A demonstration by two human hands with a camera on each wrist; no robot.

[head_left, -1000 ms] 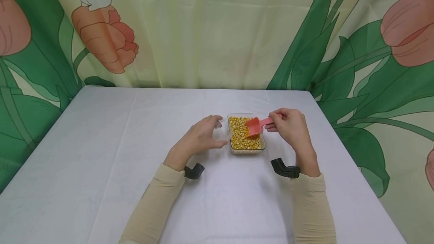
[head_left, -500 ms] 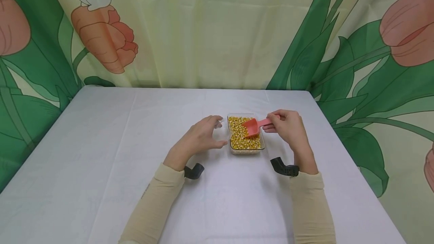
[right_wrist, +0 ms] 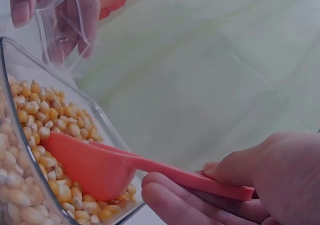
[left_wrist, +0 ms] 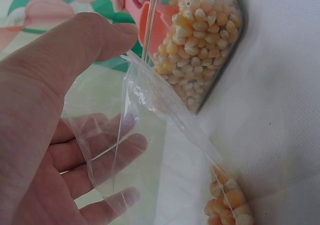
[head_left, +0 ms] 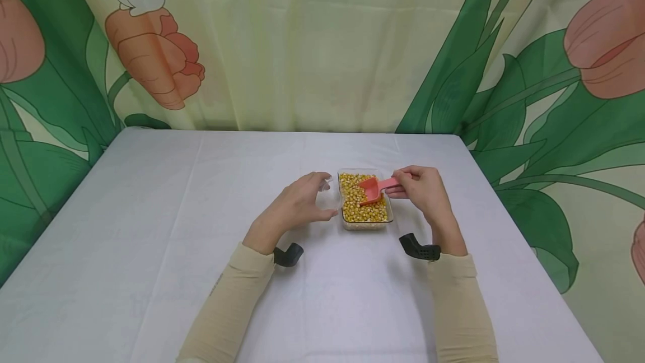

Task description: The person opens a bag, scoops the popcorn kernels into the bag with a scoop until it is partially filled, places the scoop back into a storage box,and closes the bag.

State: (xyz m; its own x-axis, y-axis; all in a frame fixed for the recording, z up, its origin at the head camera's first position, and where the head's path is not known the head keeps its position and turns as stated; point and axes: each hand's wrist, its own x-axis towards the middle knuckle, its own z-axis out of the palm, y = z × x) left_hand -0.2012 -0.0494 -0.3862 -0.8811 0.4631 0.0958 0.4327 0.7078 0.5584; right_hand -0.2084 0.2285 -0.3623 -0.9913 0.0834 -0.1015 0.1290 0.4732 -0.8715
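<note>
A clear plastic bag [left_wrist: 145,92] stands at the left side of a glass container [head_left: 367,226], with some corn kernels [left_wrist: 227,202] low in it. My left hand [head_left: 297,200] holds the bag, thumb and fingers curved wide around its mouth. Through the film, several fingers show in the left wrist view. With thumb and fingers, my right hand [head_left: 425,192] pinches the handle of a pink scoop [right_wrist: 95,165]. The scoop's bowl lies tilted in the yellow corn kernels [head_left: 353,206] that fill the container, its front edge hidden among them.
A white cloth [head_left: 211,195] covers the table. Behind it hangs a curtain [head_left: 322,43] printed with tulips, a carrot and a white animal. Black wrist mounts [head_left: 289,255] sit under both wrists.
My right hand has moved slightly left and toward me, pushing the scoop a little further left into the kernels. The left hand and the bag stay as they were.
</note>
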